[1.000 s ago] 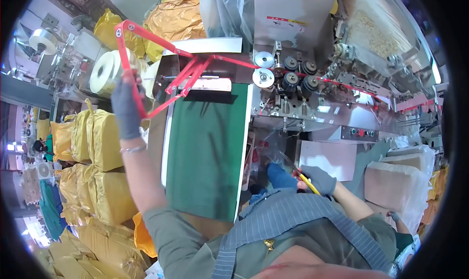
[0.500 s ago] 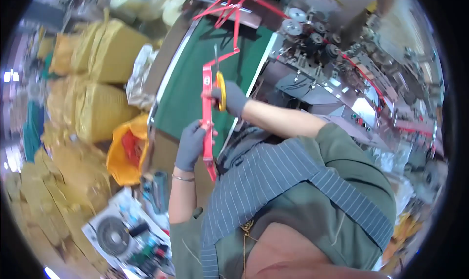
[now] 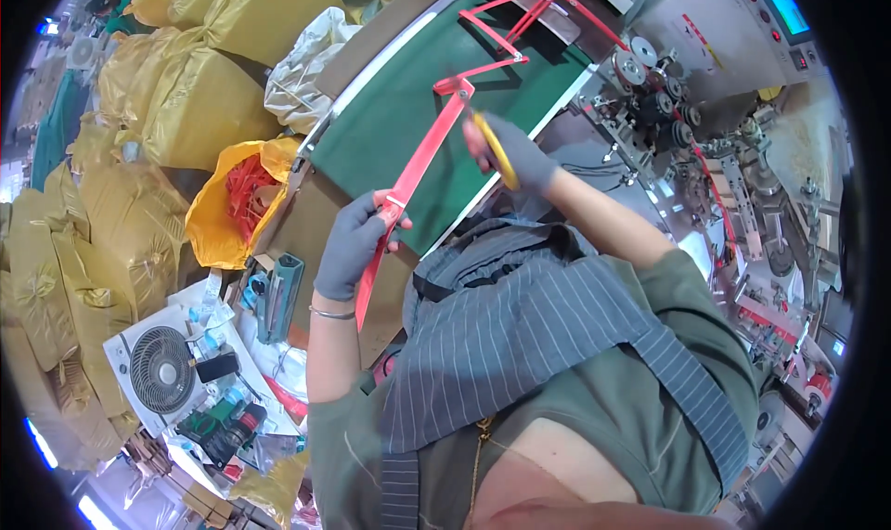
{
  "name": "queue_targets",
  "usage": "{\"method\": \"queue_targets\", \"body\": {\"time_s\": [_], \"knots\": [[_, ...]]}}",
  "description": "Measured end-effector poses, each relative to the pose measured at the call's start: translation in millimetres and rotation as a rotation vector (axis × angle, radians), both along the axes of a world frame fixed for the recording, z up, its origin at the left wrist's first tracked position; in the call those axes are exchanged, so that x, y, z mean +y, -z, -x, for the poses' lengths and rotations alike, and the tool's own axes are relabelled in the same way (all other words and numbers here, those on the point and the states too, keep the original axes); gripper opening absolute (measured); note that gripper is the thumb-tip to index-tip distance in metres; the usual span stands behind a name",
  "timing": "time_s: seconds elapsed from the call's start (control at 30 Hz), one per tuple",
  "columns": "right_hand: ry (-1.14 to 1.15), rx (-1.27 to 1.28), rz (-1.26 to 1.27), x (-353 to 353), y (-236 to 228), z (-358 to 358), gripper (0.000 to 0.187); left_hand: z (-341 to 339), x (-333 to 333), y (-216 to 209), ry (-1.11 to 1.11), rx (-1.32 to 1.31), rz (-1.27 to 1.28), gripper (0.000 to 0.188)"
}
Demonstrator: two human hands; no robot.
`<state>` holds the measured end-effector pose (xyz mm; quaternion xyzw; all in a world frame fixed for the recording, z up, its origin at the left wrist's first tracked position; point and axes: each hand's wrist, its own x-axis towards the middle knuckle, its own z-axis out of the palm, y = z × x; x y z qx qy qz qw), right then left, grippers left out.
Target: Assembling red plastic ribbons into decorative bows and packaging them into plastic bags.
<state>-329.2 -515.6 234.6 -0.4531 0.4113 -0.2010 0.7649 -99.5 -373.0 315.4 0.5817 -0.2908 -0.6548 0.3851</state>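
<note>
My left hand, in a grey glove with bare fingertips, is closed on a red ribbon. Below its fingers a loose end of the ribbon hangs down, and above them a flat length slants up over the green conveyor belt. In my right hand, gloved the same way, is a pair of scissors with yellow handles. The blades point up-left, close to a bend in the ribbon; whether they touch it is hard to tell. Beyond that bend the ribbon zigzags loosely toward the far end of the belt.
A yellow bag with red scraps stands left of the conveyor. Yellow wrapped bundles are piled farther left. A fan lies at lower left. Machinery with rollers stands at right, near a grey cabinet.
My right hand with the scissors has moved away from my left hand toward the ribbon's upper bend. The held ribbon now slants up to the right, and the whole view has shifted.
</note>
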Motion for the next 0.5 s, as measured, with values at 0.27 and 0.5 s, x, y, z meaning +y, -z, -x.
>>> {"method": "queue_targets", "body": {"time_s": [0.27,0.5], "knots": [[-0.792,0.225,0.435,56.5,-68.6,42.4,0.059,11.2,-20.5,-14.6,0.012,0.039,0.048,0.039],[-0.698,0.277,0.411,58.3,-78.8,32.2,0.064,28.0,-23.6,-23.3,-0.004,0.021,0.061,0.043]]}}
